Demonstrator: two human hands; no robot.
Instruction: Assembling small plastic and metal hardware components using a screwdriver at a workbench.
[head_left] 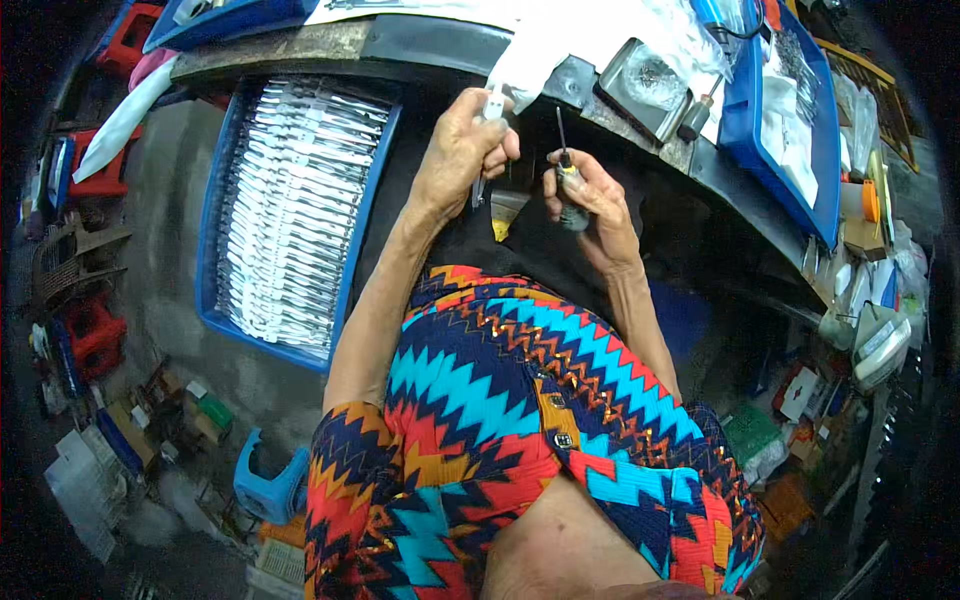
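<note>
My left hand [462, 150] is closed around a slim white and silver metal part [495, 103], held upright near the bench's front edge. My right hand [600, 205] grips a screwdriver [572, 213] by its dark, yellow-marked handle, with the thin shaft pointing up toward the bench. The two hands are apart, and the screwdriver's tip does not touch the part. To the left of my left arm, a blue tray [207, 265] holds many slim white and silver metal pieces [290, 215] packed in rows. They look much like the held part.
The dark bench edge [425, 42] runs across the top. On it lie a metal dish of small pieces [650, 80], a dark-handled tool [695, 118] and white plastic sheeting [600, 30]. A blue bin [740, 130] stands at right. A blue plastic stool [270, 475] sits lower left.
</note>
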